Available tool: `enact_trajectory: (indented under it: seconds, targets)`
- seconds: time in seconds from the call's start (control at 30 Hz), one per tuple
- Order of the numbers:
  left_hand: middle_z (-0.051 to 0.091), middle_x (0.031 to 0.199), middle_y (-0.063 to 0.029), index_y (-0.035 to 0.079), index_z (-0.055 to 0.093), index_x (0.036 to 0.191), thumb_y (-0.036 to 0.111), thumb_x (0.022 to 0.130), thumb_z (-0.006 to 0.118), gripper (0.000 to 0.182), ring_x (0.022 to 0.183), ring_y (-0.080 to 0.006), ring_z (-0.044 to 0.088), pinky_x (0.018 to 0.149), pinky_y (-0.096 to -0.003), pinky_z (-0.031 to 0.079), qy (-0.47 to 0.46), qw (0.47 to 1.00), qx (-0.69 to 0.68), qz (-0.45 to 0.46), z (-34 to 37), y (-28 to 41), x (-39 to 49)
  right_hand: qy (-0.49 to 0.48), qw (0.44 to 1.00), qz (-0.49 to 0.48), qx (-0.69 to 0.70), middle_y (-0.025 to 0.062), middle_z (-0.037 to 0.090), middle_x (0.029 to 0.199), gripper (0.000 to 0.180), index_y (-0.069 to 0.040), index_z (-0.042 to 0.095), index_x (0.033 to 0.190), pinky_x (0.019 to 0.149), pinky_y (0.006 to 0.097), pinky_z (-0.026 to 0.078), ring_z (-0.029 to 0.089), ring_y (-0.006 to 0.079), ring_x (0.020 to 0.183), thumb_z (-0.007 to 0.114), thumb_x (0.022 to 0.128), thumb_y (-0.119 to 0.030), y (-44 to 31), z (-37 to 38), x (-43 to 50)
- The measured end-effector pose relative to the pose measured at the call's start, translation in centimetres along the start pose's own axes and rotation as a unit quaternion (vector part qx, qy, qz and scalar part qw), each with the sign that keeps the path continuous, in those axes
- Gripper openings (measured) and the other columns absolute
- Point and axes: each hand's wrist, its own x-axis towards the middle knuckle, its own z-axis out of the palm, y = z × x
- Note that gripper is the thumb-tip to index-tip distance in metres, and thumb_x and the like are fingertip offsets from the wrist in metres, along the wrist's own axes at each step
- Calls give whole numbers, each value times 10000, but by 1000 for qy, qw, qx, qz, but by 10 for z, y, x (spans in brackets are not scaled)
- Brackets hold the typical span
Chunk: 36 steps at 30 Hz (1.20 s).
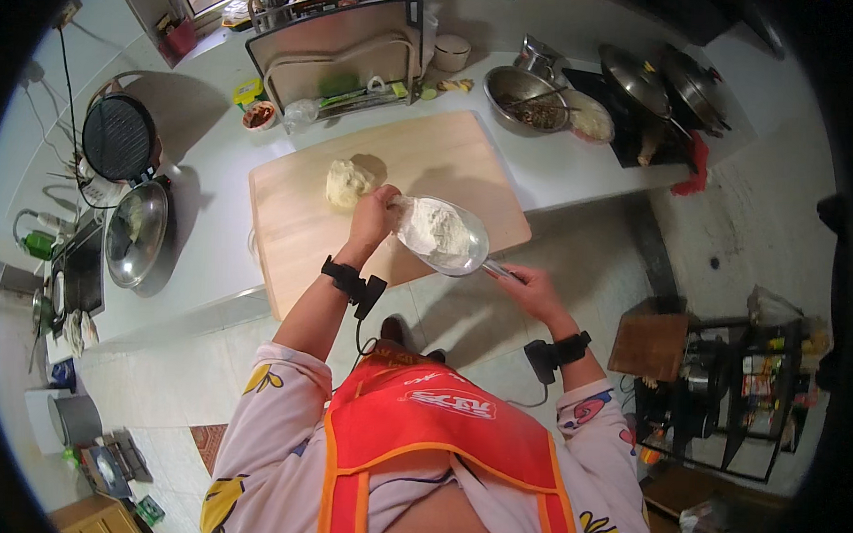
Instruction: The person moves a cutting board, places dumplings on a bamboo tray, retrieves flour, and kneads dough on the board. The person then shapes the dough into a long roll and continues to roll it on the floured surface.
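Note:
My right hand (pixel 531 293) grips the handle of a metal scoop (pixel 478 253) heaped with white flour (pixel 438 228). At the scoop's mouth, my left hand (pixel 373 214) has its fingers curled against the flour; whether they pinch flour or the scoop's lip is hidden. The scoop is above the near edge of a wooden board (pixel 300 248) on the counter. A lump of pale dough (pixel 346 184) rests on the board, just beyond my left hand.
Behind the board stands a rack (pixel 335 52) with cutting boards. To the right are a metal bowl of filling (pixel 527 101) and lidded pans (pixel 634 80) on a cooktop. An open electric griddle (pixel 119 136) and its shiny lower part (pixel 137 232) are left. A shelf rack (pixel 718 389) stands on the floor.

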Motion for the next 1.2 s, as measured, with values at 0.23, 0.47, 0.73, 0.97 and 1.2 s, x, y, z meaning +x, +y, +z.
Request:
enact_trajectory:
  seconds: [0.23, 0.47, 0.73, 0.97, 1.2]
  targets:
    - [411, 1334, -210, 31, 477, 1244, 164, 804, 543, 464, 1225, -382, 393, 1018, -445, 334, -44, 990, 136, 13, 45, -28, -11, 48, 994, 88, 41, -81, 516, 726, 266, -43, 645, 1091, 542, 187, 357, 420, 18, 626, 623, 853, -157, 21, -48, 38]
    - [190, 1476, -162, 88, 249, 1410, 374, 853, 514, 679, 1348, -357, 201, 1067, -541, 194, -121, 959, 255, 27, 94, -18, 34, 91, 992, 77, 31, -77, 514, 711, 295, -36, 637, 1104, 534, 190, 360, 423, 22, 612, 634, 841, -171, 38, -72, 88]
    - [190, 1480, -144, 111, 219, 1424, 418, 787, 602, 805, 1365, -341, 163, 1054, -554, 203, -112, 949, 292, -35, 58, -16, 6, 31, 998, 60, 6, -61, 552, 747, 330, 0, 612, 1122, 575, 198, 397, 463, 29, 657, 629, 836, -163, 58, -99, 157]
    - [364, 1396, -140, 110, 401, 1335, 279, 894, 488, 481, 1295, -315, 326, 1017, -474, 301, -34, 970, 223, -95, 72, -8, 18, 0, 999, 41, -5, -3, 619, 873, 340, 18, 602, 1127, 694, 220, 458, 529, 60, 766, 637, 829, -142, 72, -110, 177]
    - [513, 1274, -150, 8, 443, 1300, 284, 966, 389, 437, 1192, -283, 474, 1000, -334, 341, 232, 862, -363, -268, 68, 13, 73, -17, 996, -13, 85, 2, 649, 966, 304, 10, 618, 1103, 787, 218, 459, 551, 60, 854, 646, 821, -102, 80, -99, 187]
